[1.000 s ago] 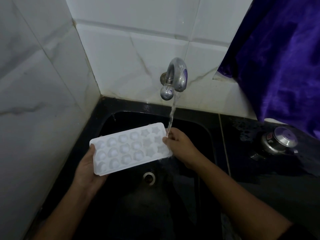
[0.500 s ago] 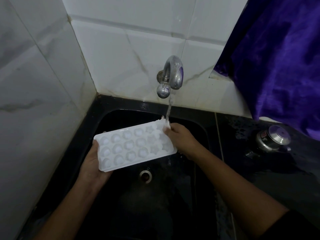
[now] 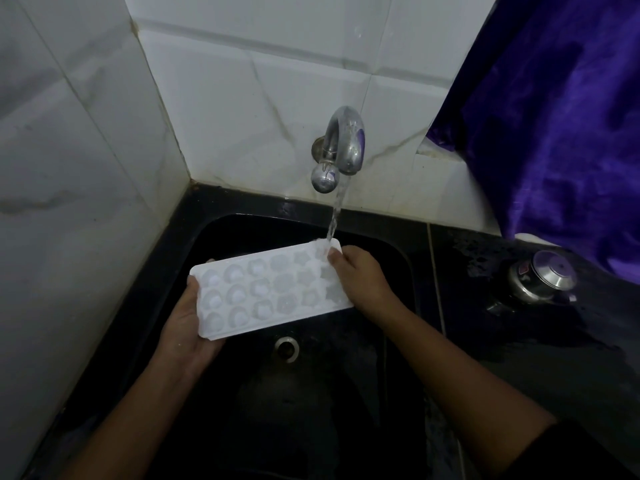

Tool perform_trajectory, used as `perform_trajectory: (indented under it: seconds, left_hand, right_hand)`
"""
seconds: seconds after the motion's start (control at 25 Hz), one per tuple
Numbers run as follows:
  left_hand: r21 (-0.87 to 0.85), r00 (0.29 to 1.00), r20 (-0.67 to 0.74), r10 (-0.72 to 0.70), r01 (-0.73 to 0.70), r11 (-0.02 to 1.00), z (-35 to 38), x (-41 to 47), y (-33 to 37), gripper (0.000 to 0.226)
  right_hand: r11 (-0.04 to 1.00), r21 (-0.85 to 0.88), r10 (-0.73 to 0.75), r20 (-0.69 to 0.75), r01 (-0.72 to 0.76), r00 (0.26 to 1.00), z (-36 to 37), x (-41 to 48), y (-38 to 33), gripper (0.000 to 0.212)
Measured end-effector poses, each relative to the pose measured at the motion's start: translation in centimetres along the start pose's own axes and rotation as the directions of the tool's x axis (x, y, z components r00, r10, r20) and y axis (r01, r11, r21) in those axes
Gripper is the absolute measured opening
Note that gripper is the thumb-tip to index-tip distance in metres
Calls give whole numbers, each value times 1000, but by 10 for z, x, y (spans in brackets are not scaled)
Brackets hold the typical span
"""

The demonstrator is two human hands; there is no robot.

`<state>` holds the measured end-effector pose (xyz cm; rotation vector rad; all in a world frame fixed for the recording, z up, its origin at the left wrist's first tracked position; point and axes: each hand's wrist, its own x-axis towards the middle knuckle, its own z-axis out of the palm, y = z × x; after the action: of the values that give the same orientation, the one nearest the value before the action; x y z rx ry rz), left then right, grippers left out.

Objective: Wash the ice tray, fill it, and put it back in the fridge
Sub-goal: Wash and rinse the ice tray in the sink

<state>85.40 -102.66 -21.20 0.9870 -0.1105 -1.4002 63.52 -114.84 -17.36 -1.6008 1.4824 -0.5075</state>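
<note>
Plainly, one white ice tray point(image 3: 270, 296) was held level above one black sink point(image 3: 311, 410) by two hands. Its left end was gripped by the left hand point(image 3: 187, 330), fingers wrapped underneath. Its far right corner was pinched by the right hand point(image 3: 360, 275), where one stream of water point(image 3: 336, 216) from one tap point(image 3: 341, 147) was received.

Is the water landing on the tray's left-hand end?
No, the water stream strikes the ice tray at its far corner beside the right hand.
</note>
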Motion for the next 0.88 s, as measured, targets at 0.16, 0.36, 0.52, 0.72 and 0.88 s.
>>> perform_trajectory:
  seconds: [0.16,0.36,0.52,0.72,0.88]
  left_hand:
    - [-42,995,102,-18,22,999,-30,10,4,62]
    - [-47,990,124,71,-66,997,-48,9,-4,67]
    - [-222,1000,-14,-14,11,975,-41,-1,-2,65]
    - [-180,999,3,-39,39,983,-30,-14,2,63]
    - [-28,992,-103,70,-73,997,-24,-15,1,58]
  right_hand:
    - [921,389,-23,122,-26,992,-2,-17,12,20]
    - [970,245,14,-14,-10,1000,21,-8,6,49]
    - [966,256,22,61,-37,998,23,-9,-1,20]
    - [987,153,33,60,-42,998,22,-13,-3,31]
    - [981,168,85,97,-100,992,18,-7,-14,47]
